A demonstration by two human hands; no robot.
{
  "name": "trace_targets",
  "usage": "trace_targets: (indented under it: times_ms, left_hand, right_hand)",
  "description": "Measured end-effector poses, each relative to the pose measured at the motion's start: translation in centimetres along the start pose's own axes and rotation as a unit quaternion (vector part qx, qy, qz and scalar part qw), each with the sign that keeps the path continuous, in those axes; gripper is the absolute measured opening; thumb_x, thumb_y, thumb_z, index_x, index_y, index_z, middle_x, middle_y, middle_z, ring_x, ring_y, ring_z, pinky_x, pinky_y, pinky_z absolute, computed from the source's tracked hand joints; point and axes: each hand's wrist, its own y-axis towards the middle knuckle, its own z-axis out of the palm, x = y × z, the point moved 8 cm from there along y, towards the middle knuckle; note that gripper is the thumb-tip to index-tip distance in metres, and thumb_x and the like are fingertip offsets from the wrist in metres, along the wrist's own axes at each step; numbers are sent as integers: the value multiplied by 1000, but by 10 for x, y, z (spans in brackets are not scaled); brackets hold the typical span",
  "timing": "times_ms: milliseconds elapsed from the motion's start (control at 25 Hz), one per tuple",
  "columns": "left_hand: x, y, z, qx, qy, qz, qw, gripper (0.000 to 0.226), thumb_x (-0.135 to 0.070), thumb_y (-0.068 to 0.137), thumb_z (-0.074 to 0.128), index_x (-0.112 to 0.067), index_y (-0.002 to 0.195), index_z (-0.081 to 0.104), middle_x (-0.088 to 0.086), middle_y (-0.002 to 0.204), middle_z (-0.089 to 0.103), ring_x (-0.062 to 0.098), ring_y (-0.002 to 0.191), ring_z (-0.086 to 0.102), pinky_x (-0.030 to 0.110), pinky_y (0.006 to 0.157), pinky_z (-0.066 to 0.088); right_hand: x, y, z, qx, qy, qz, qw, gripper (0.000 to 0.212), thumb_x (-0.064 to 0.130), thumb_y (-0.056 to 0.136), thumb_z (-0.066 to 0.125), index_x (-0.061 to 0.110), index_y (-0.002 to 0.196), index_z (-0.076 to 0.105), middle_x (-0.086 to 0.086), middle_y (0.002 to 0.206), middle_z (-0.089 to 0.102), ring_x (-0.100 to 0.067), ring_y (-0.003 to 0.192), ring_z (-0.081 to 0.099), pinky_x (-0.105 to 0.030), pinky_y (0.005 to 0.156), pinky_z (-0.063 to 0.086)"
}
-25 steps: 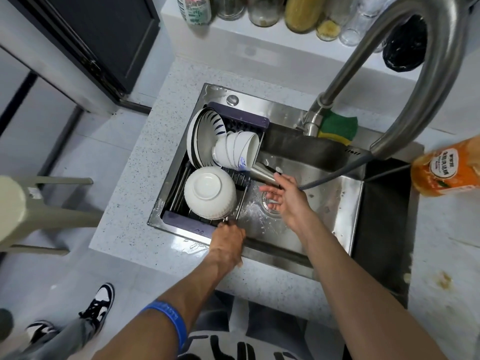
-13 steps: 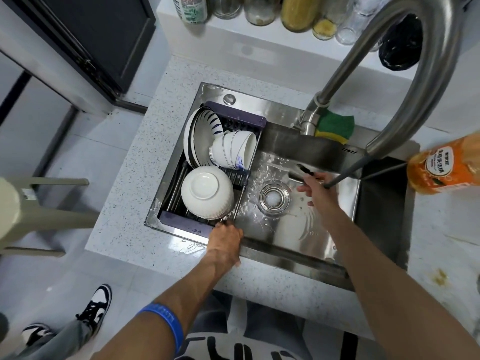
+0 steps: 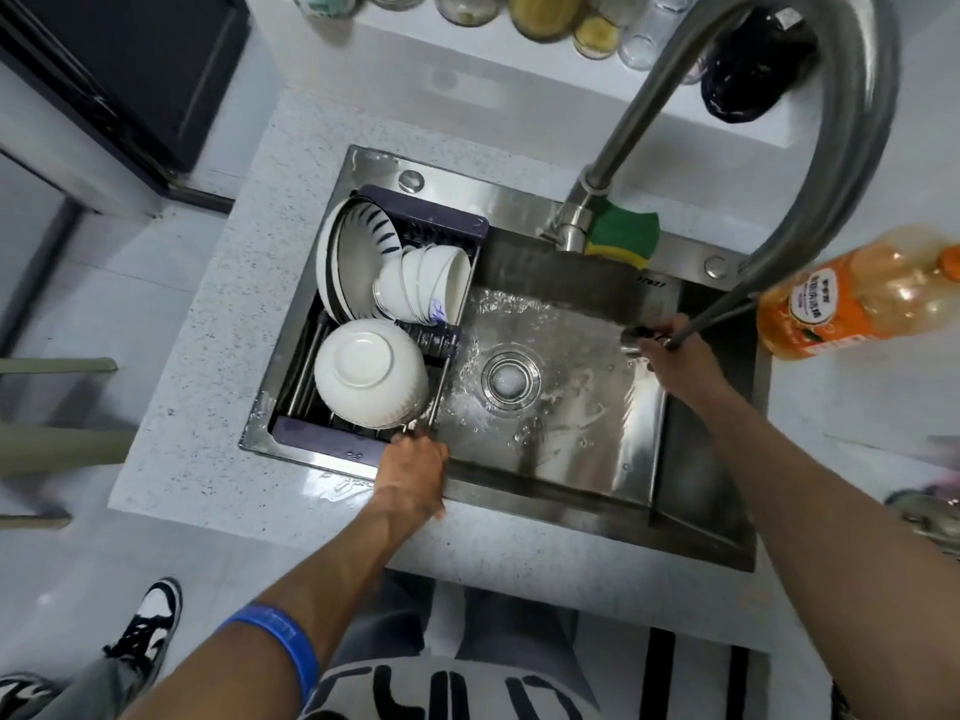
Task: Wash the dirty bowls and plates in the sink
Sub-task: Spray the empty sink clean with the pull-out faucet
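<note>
The pull-out spray head (image 3: 640,336) is gripped by the right hand (image 3: 675,358), fingers curled round it, at about three o'clock of the sink (image 3: 597,491) basin, with its hose (image 3: 711,315) running up toward the faucet (image 3: 810,148). Water is spread over the basin floor around the drain (image 3: 508,379), which sits near the centre. The near edge of the sink is held by the left hand (image 3: 413,478) at about seven o'clock, fingers bent over the rim just beside the dish rack (image 3: 363,444) (how tightly cannot be told). The rack fills the nine o'clock side of the sink; in it an upturned white bowl (image 3: 370,379) is set nearest, a nested stack of small bowls (image 3: 426,285) lies on its side beyond, and striped plates (image 3: 353,257) are stood on edge at eleven o'clock. A green and yellow sponge (image 3: 623,236) is rested at the faucet base at one o'clock, and an orange bottle (image 3: 857,293) lies on the counter at three o'clock.
</note>
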Motion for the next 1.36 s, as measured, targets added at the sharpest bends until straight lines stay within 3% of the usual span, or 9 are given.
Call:
trace_targets:
  times_ms: [120,320,480,640,800,920,1040,1200,1360]
  left_hand:
    - [1,-1,0,-1,7,-4,1000,63,-45,77,80,-19,129,56,2,123,63,21,116,58,29,90,49]
    - [-2,-4,-3,0,8,5,1000,59,-45,78,78,-17,126,58,-2,112,68,16,105,65,26,87,50]
    - [0,-7,-2,0,5,4,1000,57,-43,79,78,-16,124,58,-1,113,67,18,107,63,27,88,51]
    - [1,-5,-1,5,-6,2,1000,54,-42,79,78,-15,121,59,-2,107,68,15,97,66,26,85,55]
    - [1,-8,-2,2,-5,0,1000,48,-41,80,77,-14,116,62,-4,98,70,13,85,66,23,77,54]
    - [1,-7,-4,-8,-11,-3,1000,44,-40,80,78,-13,112,63,-3,97,70,14,86,68,24,76,56]
    - [1,-7,-5,-9,-14,2,1000,46,-42,77,79,-15,112,63,-2,98,70,17,93,67,27,81,57]
    - [2,-7,-3,-10,-12,-3,1000,49,-42,77,80,-16,114,62,-3,99,69,17,93,67,27,80,58]
    - [2,-6,-2,-12,-8,-2,1000,45,-40,81,77,-15,114,61,-3,96,67,15,89,66,25,78,57]
  right_hand:
    - [-10,-6,-35,-21,-120,-1,993,27,34,95,58,15,114,55,-19,113,65,-38,108,61,-40,87,45]
    - [-1,-16,-32,4,-236,-20,972,23,35,101,48,18,117,49,-9,96,62,-28,96,61,-33,76,31]
    - [2,-13,-53,-90,-232,-89,965,35,34,99,51,12,127,49,-21,108,66,-44,101,61,-44,80,48]
    - [-9,-18,-62,-133,-237,-105,957,33,31,98,52,18,128,49,-17,113,63,-43,104,58,-50,81,53]
    - [-9,-8,-61,-70,-292,-45,953,23,32,98,50,12,111,54,-7,85,63,-35,85,63,-44,74,55]
    - [-19,-12,-57,41,-291,39,955,24,32,95,53,10,87,60,-4,80,66,-28,79,65,-41,78,55]
    - [-25,-23,-44,131,-276,80,949,20,33,90,57,15,83,65,-6,76,68,-23,69,66,-32,66,52]
    - [-28,-23,-39,150,-276,97,944,13,26,87,59,13,85,64,-10,79,68,-26,71,66,-38,77,56]
    - [-34,-27,-36,163,-285,108,938,15,26,81,62,12,81,66,-11,74,68,-26,67,65,-37,73,55]
